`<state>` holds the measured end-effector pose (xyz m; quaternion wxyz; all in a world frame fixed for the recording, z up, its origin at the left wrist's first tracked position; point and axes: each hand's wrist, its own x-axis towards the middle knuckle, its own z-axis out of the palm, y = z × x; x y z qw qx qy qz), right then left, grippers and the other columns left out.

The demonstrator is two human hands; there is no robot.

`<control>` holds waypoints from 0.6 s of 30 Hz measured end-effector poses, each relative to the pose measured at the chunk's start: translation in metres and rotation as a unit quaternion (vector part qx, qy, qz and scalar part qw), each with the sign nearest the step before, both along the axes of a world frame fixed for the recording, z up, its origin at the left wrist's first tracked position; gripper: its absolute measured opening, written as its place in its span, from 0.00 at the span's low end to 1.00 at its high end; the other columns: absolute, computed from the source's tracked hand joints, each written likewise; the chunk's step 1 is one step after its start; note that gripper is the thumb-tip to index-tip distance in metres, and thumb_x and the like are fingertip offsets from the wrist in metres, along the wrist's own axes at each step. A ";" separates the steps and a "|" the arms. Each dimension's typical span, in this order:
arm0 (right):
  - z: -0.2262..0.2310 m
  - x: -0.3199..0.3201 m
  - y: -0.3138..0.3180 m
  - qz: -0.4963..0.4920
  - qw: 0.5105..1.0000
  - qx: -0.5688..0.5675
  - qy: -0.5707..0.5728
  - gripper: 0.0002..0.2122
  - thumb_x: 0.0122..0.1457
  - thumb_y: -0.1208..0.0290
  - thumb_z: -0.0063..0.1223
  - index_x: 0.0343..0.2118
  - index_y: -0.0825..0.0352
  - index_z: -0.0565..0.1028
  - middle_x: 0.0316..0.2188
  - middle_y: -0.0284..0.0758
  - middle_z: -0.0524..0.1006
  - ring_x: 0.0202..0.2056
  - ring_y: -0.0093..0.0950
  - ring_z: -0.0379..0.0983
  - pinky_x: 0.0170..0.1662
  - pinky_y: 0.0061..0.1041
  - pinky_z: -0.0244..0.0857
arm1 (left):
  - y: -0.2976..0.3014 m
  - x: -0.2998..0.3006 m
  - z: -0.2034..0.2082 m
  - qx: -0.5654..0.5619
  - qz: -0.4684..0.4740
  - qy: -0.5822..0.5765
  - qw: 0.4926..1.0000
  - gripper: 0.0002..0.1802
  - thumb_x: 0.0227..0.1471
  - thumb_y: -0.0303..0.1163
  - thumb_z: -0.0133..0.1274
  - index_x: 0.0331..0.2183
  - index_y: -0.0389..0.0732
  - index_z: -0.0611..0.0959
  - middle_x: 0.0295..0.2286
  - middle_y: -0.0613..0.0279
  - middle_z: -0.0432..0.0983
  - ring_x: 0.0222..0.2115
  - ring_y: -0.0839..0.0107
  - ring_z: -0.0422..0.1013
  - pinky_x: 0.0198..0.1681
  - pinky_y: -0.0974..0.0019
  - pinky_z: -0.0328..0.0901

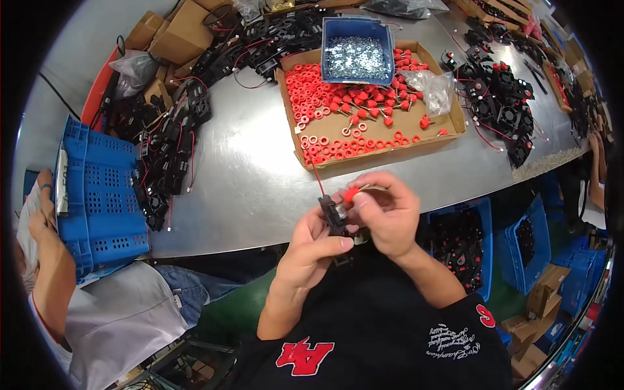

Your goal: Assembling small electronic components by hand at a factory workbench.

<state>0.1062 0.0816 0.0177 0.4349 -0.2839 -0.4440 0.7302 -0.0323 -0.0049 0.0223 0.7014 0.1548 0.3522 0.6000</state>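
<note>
Over the near edge of the table, my left hand (304, 255) is closed around a small black plastic assembly (332, 213) with a silvery round piece on its side. A red wire (318, 177) runs up from it toward the cardboard tray. My right hand (398, 224) pinches a red knob (351, 194) between thumb and fingers, right beside the assembly's upper end. Whether knob and assembly touch is not clear. The cardboard tray (383, 155) beyond my hands holds loose red rings (305, 91) and red knobs with metal stems (374, 104).
A blue bin (357, 80) of small shiny metal parts sits over the tray's far side. Black fan assemblies with wires (504, 107) lie at right, more (172, 143) at left. A blue crate (107, 188) stands left, near another person's arm (52, 273). Blue crates (487, 240) stand below right.
</note>
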 end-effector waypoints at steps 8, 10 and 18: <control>0.018 0.031 0.020 0.086 0.910 0.316 -0.255 0.13 0.55 0.83 0.55 0.44 0.72 0.78 0.34 0.36 0.76 0.33 0.22 0.77 0.38 0.18 0.74 | -0.003 -0.001 -0.004 -0.003 -0.044 0.013 0.999 0.35 0.59 0.33 0.54 0.62 0.32 0.59 0.48 0.57 0.70 0.42 0.71 0.71 0.46 0.63 0.72; 0.028 0.027 0.014 0.080 0.923 0.276 -0.255 0.12 0.55 0.83 0.56 0.43 0.72 0.78 0.34 0.36 0.76 0.33 0.22 0.78 0.37 0.18 0.74 | -0.003 0.001 -0.007 0.010 -0.075 0.039 0.996 0.37 0.60 0.35 0.53 0.63 0.32 0.57 0.48 0.58 0.70 0.42 0.72 0.70 0.44 0.65 0.72; 0.015 0.025 0.015 0.094 0.967 0.144 -0.187 0.08 0.57 0.82 0.57 0.40 0.75 0.77 0.40 0.39 0.77 0.39 0.24 0.78 0.40 0.23 0.76 | 0.001 0.018 -0.004 0.050 0.020 0.406 0.912 0.30 0.62 0.37 0.52 0.56 0.30 0.59 0.47 0.53 0.67 0.48 0.72 0.65 0.55 0.64 0.59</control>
